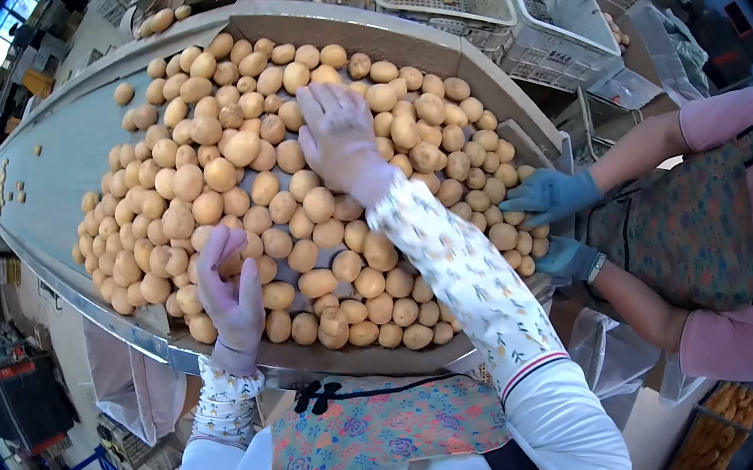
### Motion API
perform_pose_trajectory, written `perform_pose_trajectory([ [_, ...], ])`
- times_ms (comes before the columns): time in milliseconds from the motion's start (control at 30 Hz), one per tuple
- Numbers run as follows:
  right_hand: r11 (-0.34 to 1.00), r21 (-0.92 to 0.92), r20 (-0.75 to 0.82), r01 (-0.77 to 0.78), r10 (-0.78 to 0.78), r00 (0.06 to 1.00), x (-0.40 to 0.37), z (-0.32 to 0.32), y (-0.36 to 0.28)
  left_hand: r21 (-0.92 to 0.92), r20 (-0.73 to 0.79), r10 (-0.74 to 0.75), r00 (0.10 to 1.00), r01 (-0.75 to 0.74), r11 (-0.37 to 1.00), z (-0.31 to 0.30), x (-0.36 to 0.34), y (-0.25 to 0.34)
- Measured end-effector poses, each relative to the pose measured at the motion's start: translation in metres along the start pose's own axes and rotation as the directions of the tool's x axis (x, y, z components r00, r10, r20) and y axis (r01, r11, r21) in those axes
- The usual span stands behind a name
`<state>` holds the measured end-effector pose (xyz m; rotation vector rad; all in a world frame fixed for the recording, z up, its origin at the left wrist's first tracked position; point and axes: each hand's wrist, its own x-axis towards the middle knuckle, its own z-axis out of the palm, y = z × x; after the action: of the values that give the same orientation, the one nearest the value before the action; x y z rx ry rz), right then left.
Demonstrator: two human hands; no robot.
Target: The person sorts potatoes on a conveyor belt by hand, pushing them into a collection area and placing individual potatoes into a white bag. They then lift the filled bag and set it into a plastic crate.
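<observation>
A dense heap of yellow potatoes (pixel 216 175) covers the end of a grey conveyor belt (pixel 61 153). My left hand (pixel 229 291), in a pale purple glove, rests on potatoes near the belt's front edge, its fingers curled around one potato. My right hand (pixel 339 136), also gloved, lies flat with fingers spread on the potatoes toward the far side of the heap. Both my sleeves are white with a small pattern.
A co-worker on the right, in a pink top and patterned apron, has two blue-gloved hands (pixel 550 194) at the heap's right edge. White plastic crates (pixel 549 27), some holding potatoes, stand behind the belt. A crate of potatoes (pixel 722 418) sits low at right.
</observation>
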<state>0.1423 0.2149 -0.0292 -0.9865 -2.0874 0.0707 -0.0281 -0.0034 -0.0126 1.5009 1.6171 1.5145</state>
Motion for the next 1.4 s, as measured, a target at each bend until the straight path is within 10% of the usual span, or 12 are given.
perform_pose_trajectory([
  [67,0.976,-0.188,0.244,-0.112,0.156,0.957,0.011,0.029,0.022,-0.011,-0.013,-0.024,1.000,0.024,1.000,-0.002,-0.001,0.005],
  [267,0.921,-0.363,0.037,-0.143,0.168,0.985,-0.008,0.032,0.034,-0.018,-0.137,-0.004,0.991,0.002,1.000,-0.009,0.004,0.013],
  [400,0.997,0.011,0.297,-0.070,0.064,0.953,0.042,0.060,0.010,0.060,0.017,0.043,0.999,-0.044,0.997,-0.005,0.004,0.012],
  [567,0.945,-0.307,0.657,-0.111,0.295,0.694,0.094,0.073,-0.017,0.085,0.070,0.039,0.997,-0.044,0.995,-0.007,0.003,0.005],
  [667,0.918,-0.331,0.861,-0.219,0.389,0.329,0.141,0.025,-0.031,0.002,0.005,-0.062,0.998,0.062,0.998,-0.008,0.000,0.003],
  [933,0.881,-0.088,0.445,-0.464,0.452,0.774,0.081,0.068,0.005,0.056,0.027,0.086,0.996,-0.088,0.995,-0.015,0.001,0.013],
  [1033,0.994,-0.034,0.304,-0.102,0.108,0.947,0.077,0.070,-0.003,0.042,-0.002,0.115,0.993,-0.115,0.992,-0.013,0.002,0.012],
  [1167,1.000,-0.010,0.727,-0.016,0.018,0.686,0.115,0.090,-0.022,0.137,0.051,0.167,0.985,-0.173,0.975,-0.012,0.004,0.012],
  [1400,0.992,-0.120,0.860,-0.046,0.127,0.495,0.132,0.081,-0.038,0.180,0.061,0.178,0.982,-0.186,0.966,-0.008,0.009,0.015],
])
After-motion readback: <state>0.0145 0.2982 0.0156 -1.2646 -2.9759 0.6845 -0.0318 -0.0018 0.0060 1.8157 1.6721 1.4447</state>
